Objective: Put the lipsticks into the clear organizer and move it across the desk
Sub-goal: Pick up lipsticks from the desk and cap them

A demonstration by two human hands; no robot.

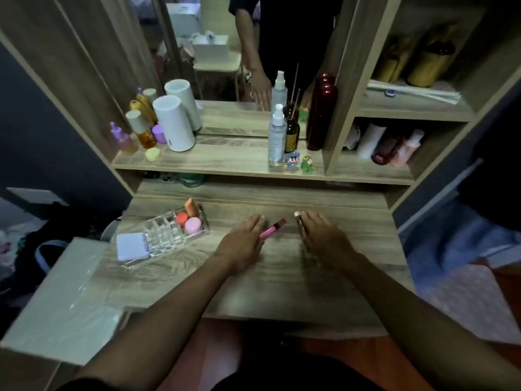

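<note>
- Lipsticks first: the pink lipstick (272, 228) is lying slantwise on the desk (282, 277) at centre frame, its lower end tucked under the fingertips of the left hand (242, 242).
- That left hand is lying flat and spread, palm down, touching the tube but not wrapped around it; I'd say it is pinning the tube so it isn't rolling before the pick-up.
- Just right of centre, the gold lipstick (300, 224) is lying along the inner edge of the right hand (324, 238), pale cap pointing toward the back of the desk.
- The right hand is also lying open and flat, fingers extended beside the tube; whether any finger is curling under it, I cannot tell.
- Left of centre, the clear organizer (166, 238) is sitting angled on the desk, well apart from both tubes, its small grid cells looking empty, presumably waiting for the lipsticks.
- Its far compartment is holding a pink jar (194, 224), an orange-red jar (181, 218) and an orange tube (191, 207); a white card (131, 246) is lying at its near end.
- Both hands are flanking the tubes, so the job looks barely started: nothing loaded, organizer not yet shifted.
- Next up, by my reckoning, each hand needs to close on its tube and carry it leftward.
</note>
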